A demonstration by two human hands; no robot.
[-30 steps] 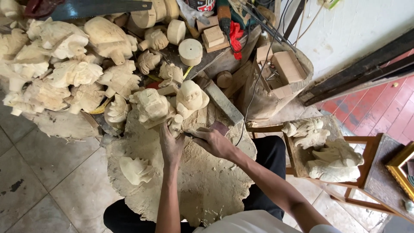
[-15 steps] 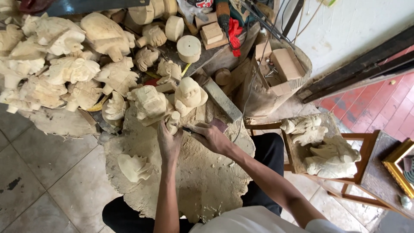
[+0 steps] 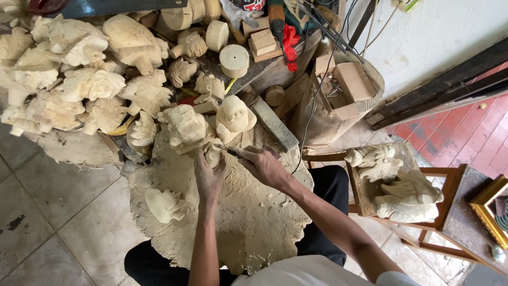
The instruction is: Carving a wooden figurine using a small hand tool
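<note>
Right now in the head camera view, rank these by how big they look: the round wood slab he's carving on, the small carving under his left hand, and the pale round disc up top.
1. Round wood slab, by far the largest.
2. Pale round disc.
3. Small carving under the left hand; partly hidden, so its rank against the disc is unsure.

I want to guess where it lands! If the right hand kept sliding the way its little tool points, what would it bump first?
Probably the small pale carving that the left hand steadies. The right hand points its thin tool leftward at it, and the tip looks already at the wood, though depth is hard to judge.
</note>
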